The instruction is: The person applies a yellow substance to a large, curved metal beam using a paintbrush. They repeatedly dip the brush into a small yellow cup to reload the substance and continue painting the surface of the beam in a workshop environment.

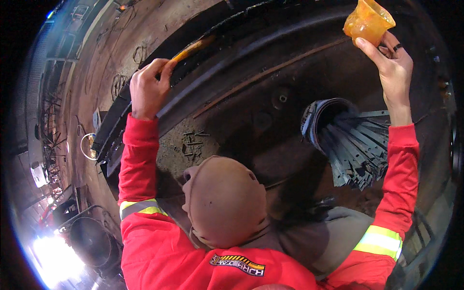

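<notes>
My left hand [150,89] is raised at the upper left, its fingers pinched round the end of a slim yellow-orange brush [189,49]. The brush slants up and to the right, its darker far end over a long dark metal beam [251,42]; whether they touch is hard to tell. At the upper right, my right hand [394,65] holds up a yellow-orange translucent pot [368,24] with a flared mouth. Thumb and fingers grip its lower part, and the mouth tilts to the right. Its contents are out of sight. Both arms are stretched forward in red sleeves.
Right of centre, a round bucket [313,123] leans over, with many flat, holed metal strips [355,150] sticking out. Small metal pieces [191,144] lie on the dirty ground. A brown rounded form [227,200] is in front of my chest. Bright light [55,261] glares at lower left.
</notes>
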`<act>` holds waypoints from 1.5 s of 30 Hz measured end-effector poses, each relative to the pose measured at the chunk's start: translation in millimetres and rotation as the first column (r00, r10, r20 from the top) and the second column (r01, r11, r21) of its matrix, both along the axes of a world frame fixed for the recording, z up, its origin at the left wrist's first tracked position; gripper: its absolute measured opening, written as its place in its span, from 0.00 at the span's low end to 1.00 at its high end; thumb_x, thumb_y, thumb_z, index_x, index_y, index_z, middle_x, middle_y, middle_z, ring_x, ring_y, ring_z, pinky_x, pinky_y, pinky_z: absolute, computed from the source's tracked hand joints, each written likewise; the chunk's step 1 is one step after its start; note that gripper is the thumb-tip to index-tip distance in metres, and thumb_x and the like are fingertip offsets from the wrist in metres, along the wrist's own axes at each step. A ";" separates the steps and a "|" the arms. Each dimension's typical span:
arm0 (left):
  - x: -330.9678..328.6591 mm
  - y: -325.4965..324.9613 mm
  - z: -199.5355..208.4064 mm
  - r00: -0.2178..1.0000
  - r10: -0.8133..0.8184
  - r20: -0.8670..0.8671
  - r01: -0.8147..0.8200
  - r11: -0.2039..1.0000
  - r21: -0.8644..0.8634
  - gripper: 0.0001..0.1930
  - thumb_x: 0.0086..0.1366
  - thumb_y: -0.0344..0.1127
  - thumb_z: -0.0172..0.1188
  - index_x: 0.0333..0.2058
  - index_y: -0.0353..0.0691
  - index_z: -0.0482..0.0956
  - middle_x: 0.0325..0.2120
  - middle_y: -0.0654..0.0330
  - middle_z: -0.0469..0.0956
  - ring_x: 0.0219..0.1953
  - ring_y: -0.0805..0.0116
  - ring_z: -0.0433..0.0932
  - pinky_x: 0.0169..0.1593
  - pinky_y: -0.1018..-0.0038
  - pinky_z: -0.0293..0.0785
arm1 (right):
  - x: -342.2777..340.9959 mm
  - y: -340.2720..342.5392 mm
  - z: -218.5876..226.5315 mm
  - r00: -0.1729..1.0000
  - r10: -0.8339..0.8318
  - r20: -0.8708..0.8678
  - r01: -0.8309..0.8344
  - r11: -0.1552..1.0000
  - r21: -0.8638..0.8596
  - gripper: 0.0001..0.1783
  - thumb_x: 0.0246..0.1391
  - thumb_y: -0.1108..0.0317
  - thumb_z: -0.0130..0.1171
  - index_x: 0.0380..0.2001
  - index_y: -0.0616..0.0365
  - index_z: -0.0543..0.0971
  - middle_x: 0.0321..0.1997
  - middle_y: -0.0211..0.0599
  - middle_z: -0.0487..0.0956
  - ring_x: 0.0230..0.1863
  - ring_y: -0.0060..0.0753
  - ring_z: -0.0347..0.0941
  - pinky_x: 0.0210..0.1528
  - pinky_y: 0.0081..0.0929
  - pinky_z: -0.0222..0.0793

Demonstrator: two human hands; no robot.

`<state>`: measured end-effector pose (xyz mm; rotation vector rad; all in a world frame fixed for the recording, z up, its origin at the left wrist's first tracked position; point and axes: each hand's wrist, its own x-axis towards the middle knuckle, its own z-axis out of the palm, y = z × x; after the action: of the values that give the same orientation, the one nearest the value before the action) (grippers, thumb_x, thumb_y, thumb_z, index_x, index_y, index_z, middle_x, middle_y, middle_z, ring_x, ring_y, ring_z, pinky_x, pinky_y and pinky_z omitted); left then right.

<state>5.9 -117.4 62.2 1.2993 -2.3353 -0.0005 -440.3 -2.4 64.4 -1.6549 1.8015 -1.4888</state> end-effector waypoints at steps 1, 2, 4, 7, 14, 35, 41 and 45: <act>7.3 0.8 -0.3 0.999 0.015 0.042 -0.014 1.000 -0.028 0.08 0.64 0.36 0.63 0.34 0.38 0.83 0.23 0.52 0.81 0.26 0.57 0.82 0.32 0.69 0.74 | 1.0 -0.8 0.2 0.999 0.007 0.040 -0.006 1.000 -0.010 0.27 0.48 0.64 0.75 0.50 0.62 0.80 0.48 0.38 0.83 0.50 0.24 0.78 0.55 0.21 0.68; 17.9 5.0 -1.8 0.998 0.046 0.033 -0.046 0.999 -0.015 0.08 0.64 0.36 0.63 0.34 0.38 0.83 0.23 0.52 0.81 0.26 0.56 0.82 0.32 0.68 0.75 | 3.0 -1.4 -1.0 0.997 0.016 0.080 -0.015 1.000 -0.018 0.27 0.48 0.65 0.74 0.51 0.63 0.80 0.49 0.38 0.83 0.49 0.23 0.78 0.55 0.21 0.68; 40.9 15.0 -3.8 0.994 0.105 0.010 -0.106 0.994 0.007 0.08 0.63 0.37 0.63 0.33 0.39 0.83 0.24 0.52 0.81 0.28 0.55 0.82 0.33 0.67 0.75 | 3.8 -1.1 0.1 0.993 0.011 0.121 -0.009 1.000 -0.019 0.27 0.48 0.66 0.74 0.51 0.63 0.80 0.49 0.37 0.83 0.49 0.23 0.78 0.55 0.21 0.68; 43.2 15.1 -1.0 0.997 0.064 0.042 -0.064 0.998 0.003 0.08 0.62 0.38 0.64 0.32 0.39 0.83 0.23 0.52 0.80 0.27 0.53 0.81 0.32 0.65 0.74 | -2.0 -1.7 0.5 0.986 -0.016 0.169 0.014 1.000 0.016 0.27 0.48 0.67 0.74 0.51 0.63 0.79 0.48 0.35 0.83 0.48 0.21 0.78 0.56 0.20 0.68; 12.6 -4.2 0.6 0.998 -0.014 -0.061 0.011 0.999 -0.044 0.08 0.64 0.38 0.64 0.33 0.39 0.83 0.22 0.54 0.79 0.22 0.59 0.79 0.27 0.70 0.71 | 7.2 -0.8 2.4 0.999 -0.041 0.005 0.041 0.999 0.025 0.25 0.47 0.66 0.75 0.49 0.62 0.80 0.48 0.33 0.83 0.47 0.20 0.78 0.56 0.21 0.67; -42.6 8.2 -8.1 0.972 -0.017 -0.236 -0.008 0.995 -0.104 0.07 0.61 0.36 0.66 0.32 0.38 0.83 0.21 0.52 0.79 0.23 0.57 0.81 0.28 0.69 0.74 | -1.8 1.7 9.9 0.999 -0.018 -0.026 0.017 0.999 -0.046 0.25 0.47 0.60 0.74 0.47 0.60 0.82 0.45 0.32 0.84 0.48 0.23 0.78 0.58 0.27 0.63; -40.3 -3.7 -15.6 0.994 -0.012 -0.109 0.000 0.993 -0.115 0.10 0.62 0.39 0.65 0.33 0.38 0.83 0.21 0.52 0.79 0.24 0.55 0.80 0.29 0.67 0.73 | 8.4 0.1 8.2 1.000 0.000 -0.010 0.000 1.000 -0.018 0.24 0.47 0.61 0.74 0.47 0.60 0.82 0.45 0.32 0.84 0.48 0.23 0.78 0.58 0.27 0.63; 30.1 16.4 -12.8 0.988 0.123 -0.094 -0.121 0.992 0.034 0.07 0.62 0.36 0.65 0.33 0.39 0.83 0.24 0.52 0.81 0.25 0.57 0.82 0.32 0.70 0.75 | 17.8 2.9 11.9 0.999 0.021 -0.046 -0.021 1.000 0.000 0.23 0.47 0.62 0.74 0.46 0.60 0.82 0.45 0.31 0.84 0.47 0.22 0.78 0.57 0.26 0.65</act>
<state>36.0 -101.1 49.4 1.4222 -2.1796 -0.0561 -422.4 0.5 76.3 -1.7168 1.8014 -1.4532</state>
